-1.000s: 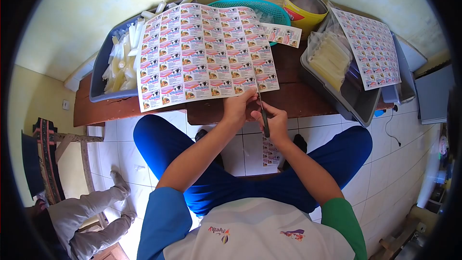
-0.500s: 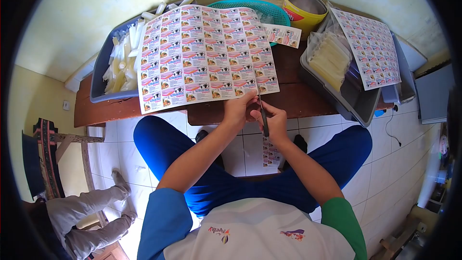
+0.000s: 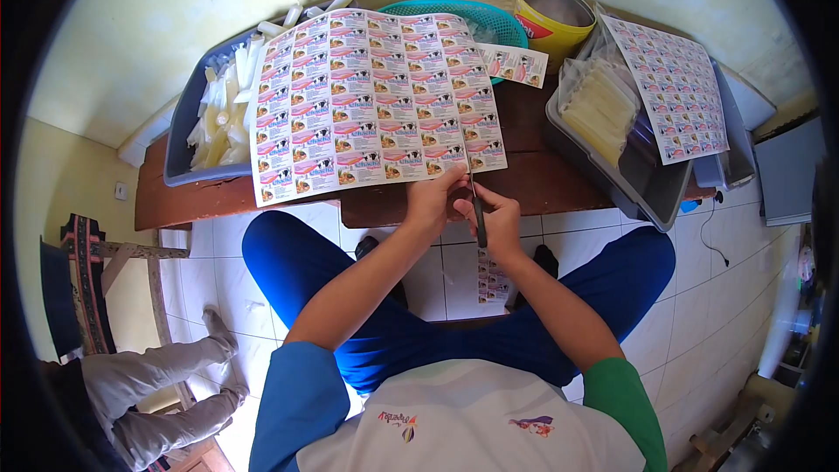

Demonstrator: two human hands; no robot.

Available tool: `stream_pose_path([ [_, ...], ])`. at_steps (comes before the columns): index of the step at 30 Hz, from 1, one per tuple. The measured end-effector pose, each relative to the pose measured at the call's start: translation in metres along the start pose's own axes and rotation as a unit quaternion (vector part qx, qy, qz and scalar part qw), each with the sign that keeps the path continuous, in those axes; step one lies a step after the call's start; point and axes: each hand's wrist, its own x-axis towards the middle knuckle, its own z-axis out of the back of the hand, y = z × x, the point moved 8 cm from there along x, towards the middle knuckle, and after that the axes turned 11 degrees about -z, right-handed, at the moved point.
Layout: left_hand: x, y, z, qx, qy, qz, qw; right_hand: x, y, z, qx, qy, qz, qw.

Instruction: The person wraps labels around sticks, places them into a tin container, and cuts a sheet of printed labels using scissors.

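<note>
A large sheet of printed labels (image 3: 376,105) leans over the table's front part, its lower edge toward me. My left hand (image 3: 434,197) pinches that lower edge near its right corner. In my right hand (image 3: 496,223) is a pair of dark-handled scissors (image 3: 479,218), their blades pointing up at the sheet's edge, between the last two label columns. A cut strip of labels (image 3: 491,278) shows below my right hand, near the floor. Another small piece of label sheet (image 3: 516,65) lies behind the sheet's right side.
Filled plastic tubes (image 3: 229,105) crowd a grey bin (image 3: 179,153) at left. A green basket (image 3: 498,13) and yellow tin (image 3: 559,22) stand at the back. On the right, a grey crate (image 3: 642,188) holds packed tubes (image 3: 601,105), beside another label sheet (image 3: 673,87). A person's legs (image 3: 166,385) show at lower left.
Almost nothing differs. The scissors and my right hand have shifted very slightly, while the sheet and my left hand stay in place. The other person's legs have moved a little.
</note>
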Motion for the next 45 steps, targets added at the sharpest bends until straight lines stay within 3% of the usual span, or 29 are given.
stream_pose_path([
  [22, -0.0091, 0.0012, 0.002, 0.009, -0.021, 0.039, 0.999, 0.0023, -0.0033, -0.0004, 0.015, -0.01, -0.019, 1.0],
  [45, -0.0064, 0.0061, 0.0034, 0.004, -0.011, 0.015, 1.0, 0.0037, -0.0014, 0.0006, 0.003, -0.018, -0.021, 1.0],
])
